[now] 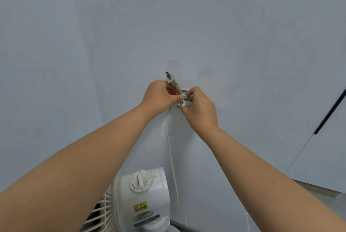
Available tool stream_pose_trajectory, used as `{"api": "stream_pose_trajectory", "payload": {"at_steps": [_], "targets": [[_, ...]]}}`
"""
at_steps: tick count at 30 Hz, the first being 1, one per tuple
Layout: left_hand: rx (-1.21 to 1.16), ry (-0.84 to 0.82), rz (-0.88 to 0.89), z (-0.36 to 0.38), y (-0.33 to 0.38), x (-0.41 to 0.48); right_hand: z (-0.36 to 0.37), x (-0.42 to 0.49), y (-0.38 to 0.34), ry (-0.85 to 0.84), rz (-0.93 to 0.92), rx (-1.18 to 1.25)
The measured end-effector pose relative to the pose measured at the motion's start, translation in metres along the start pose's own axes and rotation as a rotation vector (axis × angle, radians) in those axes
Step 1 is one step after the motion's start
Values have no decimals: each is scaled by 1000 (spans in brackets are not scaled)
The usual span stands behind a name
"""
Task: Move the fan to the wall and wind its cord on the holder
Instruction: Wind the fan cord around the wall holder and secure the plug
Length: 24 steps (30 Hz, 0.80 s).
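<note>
Far right, well apart from the work: a white door (318,147) with a thin dark handle (330,112), slanted. In the way of the view: two bare forearms reaching far, both hands closed over the holder (185,103) and hiding most of it.

Pale blue-grey wall (168,25), plain and matt, filling nearly the whole view. A few faint smudges right of the holder. A corner fold at the left.

Fan (148,194) near, at the bottom, close by the wall and below the holder. White, with a round dial (140,179) on top, a yellow and red sticker (140,207) under it, and the grille (104,211) at the left.

Cord (171,149) white, rising from the fan's right side up the wall to the holder in a slight curve.

Holder white and round, fixed on the wall, with several turns of cord already round it.

Left hand (159,94): fingers curled round the cord's end just below the plug (171,80), thumb pressed to the coils. Plug grey-white, prongs up and left, sticking out above that hand.

Right hand (200,108): fingertips pinching the coils from the right, the rest of the fingers curled.
</note>
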<state>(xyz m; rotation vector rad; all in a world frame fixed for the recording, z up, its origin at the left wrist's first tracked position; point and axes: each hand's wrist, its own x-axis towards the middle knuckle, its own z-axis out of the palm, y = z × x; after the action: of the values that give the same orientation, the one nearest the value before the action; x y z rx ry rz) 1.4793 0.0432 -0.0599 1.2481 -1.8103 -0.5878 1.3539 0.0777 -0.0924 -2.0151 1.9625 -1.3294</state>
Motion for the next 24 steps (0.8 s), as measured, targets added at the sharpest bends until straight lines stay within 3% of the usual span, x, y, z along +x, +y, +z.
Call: {"api": "stream_pose_trajectory", "payload": {"at_steps": [8,19,24], "targets": [[9,5,18,2,-1,-3,-1,1,3,-19,-141,-186],[-47,77,25,10,-1,5,-9,-4,10,-57,-125,-24],[-20,83,74,10,-3,8,-7,-1,7,-55,-97,-88]]}}
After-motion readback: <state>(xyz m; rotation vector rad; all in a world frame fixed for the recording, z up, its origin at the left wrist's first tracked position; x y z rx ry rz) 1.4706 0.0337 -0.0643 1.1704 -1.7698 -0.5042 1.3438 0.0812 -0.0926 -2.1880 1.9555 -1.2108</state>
